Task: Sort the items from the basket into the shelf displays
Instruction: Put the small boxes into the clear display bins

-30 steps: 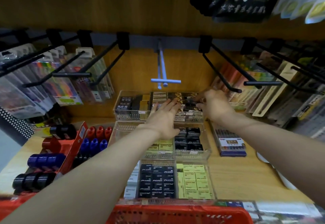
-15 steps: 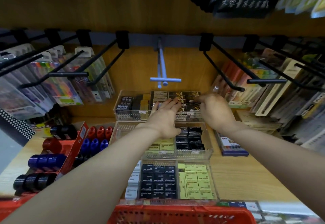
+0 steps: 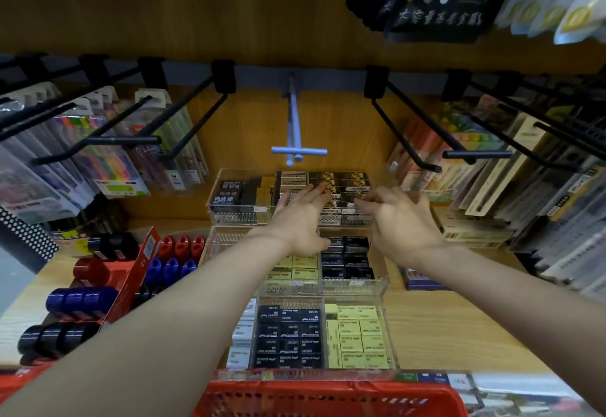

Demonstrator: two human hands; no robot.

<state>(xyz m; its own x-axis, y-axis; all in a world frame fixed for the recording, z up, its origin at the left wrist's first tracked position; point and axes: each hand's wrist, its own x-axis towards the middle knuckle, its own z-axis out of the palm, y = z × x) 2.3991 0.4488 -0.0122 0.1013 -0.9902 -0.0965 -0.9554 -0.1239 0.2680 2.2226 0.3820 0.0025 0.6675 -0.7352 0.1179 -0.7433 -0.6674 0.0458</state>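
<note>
My left hand (image 3: 300, 218) reaches flat, fingers straight, over the back clear tray (image 3: 229, 216), its fingertips on the black-and-gold boxes (image 3: 341, 178) packed in it. Beside it, my right hand (image 3: 405, 220) hovers with fingers spread and loose at the tray's right end, holding nothing. Closer to me stand a middle clear tray (image 3: 382, 282) and a front clear tray (image 3: 392, 356), both filled with black and yellow erasers. The red basket (image 3: 328, 398) sits at the bottom edge; its contents are out of view.
Black peg hooks (image 3: 423, 162) and a light-blue hook (image 3: 296, 151) jut out above the trays. Pen packs (image 3: 121, 167) hang left, more packs (image 3: 524, 187) lean right. A red box (image 3: 137, 272) of red, blue and black round items lies left. A flat box (image 3: 472, 229) lies right of the trays.
My right hand has drawn back a little from the black-and-gold boxes and its fingers have spread open. My left hand stays flat over the same tray.
</note>
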